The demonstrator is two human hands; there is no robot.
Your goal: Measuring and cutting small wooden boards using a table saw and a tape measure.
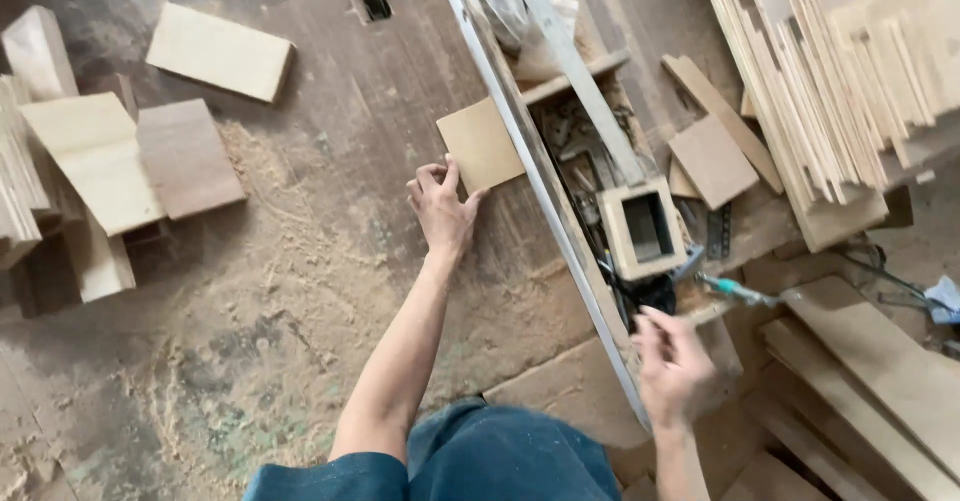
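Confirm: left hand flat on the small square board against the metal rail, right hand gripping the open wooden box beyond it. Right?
Not quite. In the head view the right hand is not gripping the open wooden box; it is near the edge of the metal rail, short of the box, fingers loosely curled and holding nothing visible. The rest holds: the left hand rests on the small square board against the rail.

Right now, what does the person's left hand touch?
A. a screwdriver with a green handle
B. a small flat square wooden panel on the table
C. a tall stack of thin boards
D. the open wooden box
B: the left hand rests its fingers on the edge of the small square wooden panel, which lies flat on the dusty table beside the metal rail.
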